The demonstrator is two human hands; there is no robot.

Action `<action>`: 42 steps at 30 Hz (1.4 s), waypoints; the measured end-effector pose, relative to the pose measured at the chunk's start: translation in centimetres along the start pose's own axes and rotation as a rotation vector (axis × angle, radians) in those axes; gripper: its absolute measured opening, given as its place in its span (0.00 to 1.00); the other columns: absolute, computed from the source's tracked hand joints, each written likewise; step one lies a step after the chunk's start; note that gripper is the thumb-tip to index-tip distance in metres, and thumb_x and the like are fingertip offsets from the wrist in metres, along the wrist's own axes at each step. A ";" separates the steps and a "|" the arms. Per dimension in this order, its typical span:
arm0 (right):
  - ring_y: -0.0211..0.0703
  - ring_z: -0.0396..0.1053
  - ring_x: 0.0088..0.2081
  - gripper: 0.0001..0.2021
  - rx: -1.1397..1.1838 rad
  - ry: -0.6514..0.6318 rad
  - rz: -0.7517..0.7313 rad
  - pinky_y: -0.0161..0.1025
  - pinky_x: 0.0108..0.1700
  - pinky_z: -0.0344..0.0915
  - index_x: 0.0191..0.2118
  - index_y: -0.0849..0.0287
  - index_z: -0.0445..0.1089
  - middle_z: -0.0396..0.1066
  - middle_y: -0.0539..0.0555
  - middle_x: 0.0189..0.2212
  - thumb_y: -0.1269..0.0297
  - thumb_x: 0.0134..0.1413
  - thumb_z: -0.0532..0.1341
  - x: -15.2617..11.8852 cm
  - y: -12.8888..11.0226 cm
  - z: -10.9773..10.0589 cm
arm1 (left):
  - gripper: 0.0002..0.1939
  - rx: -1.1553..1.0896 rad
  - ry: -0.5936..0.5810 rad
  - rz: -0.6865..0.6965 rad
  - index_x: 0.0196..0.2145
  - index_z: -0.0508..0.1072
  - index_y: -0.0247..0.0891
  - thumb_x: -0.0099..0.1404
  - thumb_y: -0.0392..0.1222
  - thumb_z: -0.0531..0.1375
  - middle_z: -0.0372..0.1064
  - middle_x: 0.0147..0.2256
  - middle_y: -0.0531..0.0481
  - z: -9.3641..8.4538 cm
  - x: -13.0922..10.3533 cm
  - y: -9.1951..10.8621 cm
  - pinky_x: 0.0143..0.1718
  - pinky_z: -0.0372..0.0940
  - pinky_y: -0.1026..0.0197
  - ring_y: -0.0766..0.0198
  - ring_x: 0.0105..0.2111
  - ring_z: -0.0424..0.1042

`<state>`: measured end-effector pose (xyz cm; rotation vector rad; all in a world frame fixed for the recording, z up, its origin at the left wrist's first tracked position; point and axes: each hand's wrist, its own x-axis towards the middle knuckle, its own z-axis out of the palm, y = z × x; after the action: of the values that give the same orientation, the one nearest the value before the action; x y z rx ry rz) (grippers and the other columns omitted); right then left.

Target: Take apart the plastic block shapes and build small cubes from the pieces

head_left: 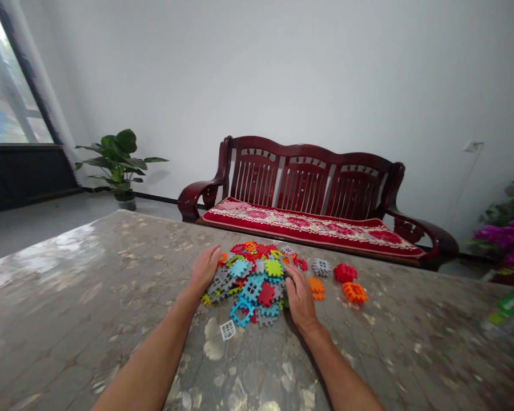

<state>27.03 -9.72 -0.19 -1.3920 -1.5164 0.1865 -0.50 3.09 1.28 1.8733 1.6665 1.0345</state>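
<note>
Two hands [300, 295], one pile [265, 294], one bench [305, 181]

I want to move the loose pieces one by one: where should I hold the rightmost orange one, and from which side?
Probably best to pinch the orange piece by its left and right toothed edges, right hand coming from above and the near side. Those edges look free, while the red pieces crowd its far side.

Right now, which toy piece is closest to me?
The small white grid piece: it lies just in front of the colourful pile, nearer you than all the others.
</note>
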 end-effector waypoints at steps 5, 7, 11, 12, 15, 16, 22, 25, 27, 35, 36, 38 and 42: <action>0.47 0.65 0.55 0.19 -0.025 0.127 -0.043 0.52 0.61 0.57 0.53 0.57 0.69 0.71 0.58 0.52 0.56 0.65 0.49 -0.6 0.0 -0.1 | 0.26 -0.021 0.118 -0.116 0.54 0.72 0.34 0.71 0.48 0.42 0.71 0.56 0.41 -0.5 -1.5 -1.1 0.59 0.59 0.55 0.55 0.57 0.67; 0.48 0.64 0.55 0.19 -0.040 0.149 -0.045 0.53 0.60 0.58 0.53 0.58 0.69 0.71 0.58 0.52 0.56 0.65 0.49 -0.7 0.1 0.2 | 0.26 -0.004 0.126 -0.128 0.53 0.73 0.34 0.71 0.48 0.42 0.71 0.55 0.40 -0.5 -2.0 -1.2 0.57 0.60 0.55 0.54 0.56 0.68; 0.49 0.64 0.55 0.20 -0.065 0.180 -0.028 0.53 0.59 0.58 0.53 0.58 0.68 0.70 0.59 0.52 0.56 0.65 0.48 -0.7 0.6 0.4 | 0.25 0.055 0.086 -0.117 0.52 0.74 0.36 0.71 0.48 0.43 0.73 0.54 0.42 -0.3 -1.5 -1.0 0.55 0.61 0.55 0.53 0.54 0.70; 0.49 0.64 0.55 0.20 -0.068 0.176 -0.024 0.53 0.59 0.58 0.53 0.59 0.68 0.71 0.60 0.52 0.56 0.65 0.48 -0.7 0.6 0.4 | 0.25 0.060 0.056 -0.097 0.51 0.75 0.38 0.71 0.48 0.44 0.74 0.53 0.43 -0.2 -1.2 -1.1 0.55 0.62 0.56 0.53 0.53 0.70; 0.49 0.65 0.54 0.20 -0.070 0.156 -0.020 0.53 0.59 0.58 0.53 0.59 0.69 0.71 0.59 0.51 0.56 0.65 0.49 -0.7 0.8 0.3 | 0.24 0.057 -0.023 -0.024 0.50 0.76 0.39 0.70 0.50 0.45 0.75 0.52 0.45 0.0 -0.1 -1.3 0.54 0.61 0.59 0.55 0.52 0.71; 0.49 0.65 0.53 0.20 -0.070 0.157 -0.019 0.53 0.59 0.58 0.52 0.59 0.69 0.71 0.59 0.51 0.56 0.65 0.49 -0.7 0.8 0.2 | 0.24 0.054 -0.036 -0.009 0.50 0.76 0.39 0.70 0.50 0.45 0.74 0.52 0.45 0.1 0.1 -1.5 0.54 0.61 0.59 0.56 0.52 0.71; 0.50 0.65 0.53 0.20 -0.070 0.216 -0.007 0.53 0.59 0.58 0.51 0.61 0.70 0.71 0.61 0.50 0.56 0.63 0.49 -0.5 0.9 -0.4 | 0.22 0.036 -0.064 0.004 0.50 0.76 0.41 0.69 0.50 0.48 0.75 0.52 0.47 0.6 0.7 -2.5 0.53 0.61 0.58 0.56 0.51 0.71; 0.50 0.65 0.53 0.19 -0.072 0.234 0.009 0.53 0.58 0.58 0.51 0.60 0.70 0.72 0.60 0.50 0.58 0.61 0.50 -0.5 1.0 -0.5 | 0.19 0.036 -0.065 -0.015 0.49 0.77 0.43 0.67 0.47 0.52 0.76 0.49 0.49 0.7 0.7 -2.6 0.50 0.63 0.59 0.57 0.49 0.72; 0.50 0.65 0.54 0.19 -0.073 0.238 0.020 0.52 0.58 0.58 0.51 0.59 0.70 0.71 0.60 0.50 0.60 0.59 0.51 -0.6 1.1 -0.6 | 0.19 0.037 -0.063 -0.021 0.48 0.77 0.42 0.66 0.46 0.53 0.77 0.47 0.48 0.7 0.7 -2.5 0.48 0.64 0.59 0.57 0.47 0.73; 0.49 0.69 0.50 0.20 -0.062 0.231 0.117 0.49 0.55 0.62 0.51 0.58 0.70 0.74 0.58 0.48 0.65 0.54 0.51 -1.0 2.1 -1.3 | 0.17 -0.001 -0.077 0.010 0.43 0.79 0.39 0.63 0.43 0.53 0.79 0.41 0.47 -0.2 0.9 -2.3 0.44 0.66 0.59 0.57 0.41 0.75; 0.49 0.69 0.50 0.20 -0.071 0.235 0.121 0.50 0.55 0.62 0.51 0.58 0.70 0.74 0.58 0.48 0.65 0.54 0.51 -1.0 2.2 -1.4 | 0.17 -0.006 -0.072 0.011 0.43 0.79 0.38 0.63 0.43 0.53 0.79 0.41 0.47 -0.3 0.9 -2.4 0.43 0.66 0.59 0.57 0.40 0.75; 0.49 0.68 0.50 0.20 -0.094 0.239 0.111 0.50 0.55 0.62 0.51 0.58 0.70 0.74 0.58 0.48 0.65 0.54 0.51 -1.0 2.2 -1.5 | 0.17 -0.015 -0.062 0.002 0.42 0.79 0.39 0.63 0.43 0.53 0.79 0.40 0.48 -0.2 1.0 -2.7 0.42 0.66 0.60 0.57 0.40 0.75; 0.48 0.68 0.49 0.18 -0.144 0.230 0.035 0.48 0.54 0.62 0.49 0.56 0.70 0.74 0.56 0.45 0.68 0.53 0.52 -1.1 1.6 -1.8 | 0.17 -0.017 -0.056 -0.034 0.41 0.79 0.40 0.63 0.45 0.52 0.80 0.40 0.49 -0.1 1.2 -3.0 0.41 0.66 0.61 0.58 0.40 0.76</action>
<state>29.13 -10.97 -1.07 -1.4990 -1.3358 -0.0613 -2.58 4.75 -0.57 1.8402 1.6465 0.9707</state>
